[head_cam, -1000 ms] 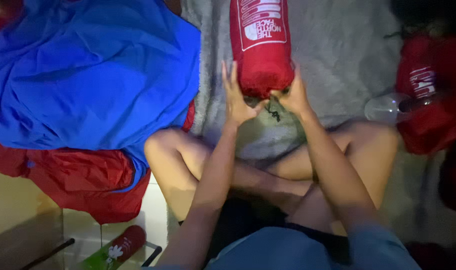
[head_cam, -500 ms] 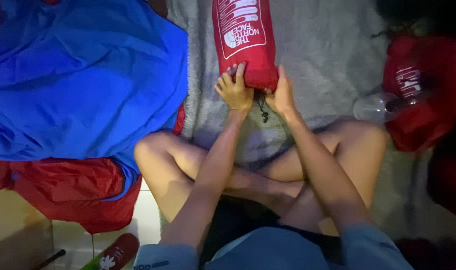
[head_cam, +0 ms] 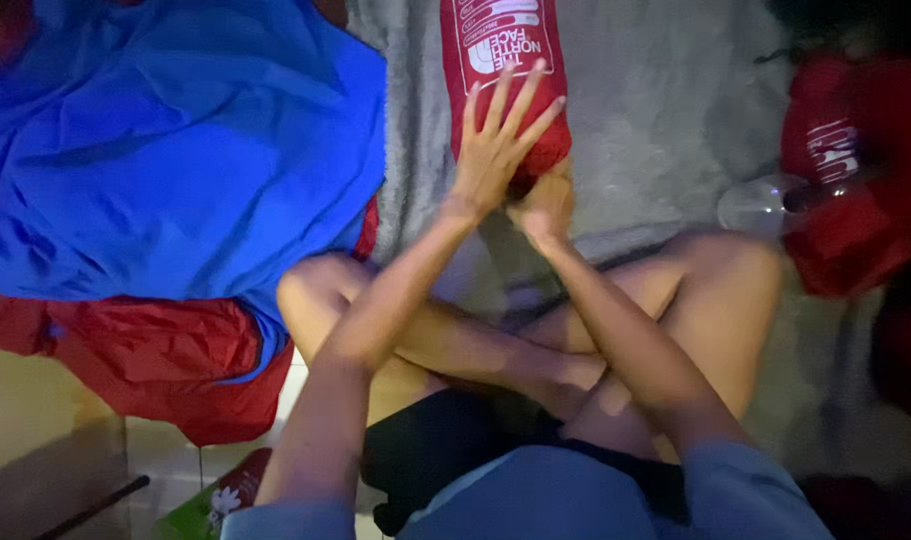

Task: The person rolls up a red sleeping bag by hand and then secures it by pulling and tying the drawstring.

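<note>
While the left hand (head_cam: 491,150) lies splayed on the red sack (head_cam: 501,60); right hand (head_cam: 546,205) seemingly pinches its end.

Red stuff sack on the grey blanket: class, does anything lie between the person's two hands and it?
Nothing visible does. The left hand lies flat, fingers spread, on the near end of the red stuff sack, and the right hand is closed at its near end. The blue fabric lies off to the side.

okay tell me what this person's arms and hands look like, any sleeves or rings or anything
Both arms are bare from short light-blue sleeves down. The left hand and right hand wear no gloves. No ring, watch or bracelet shows, though the dim picture could hide small ones.
</note>
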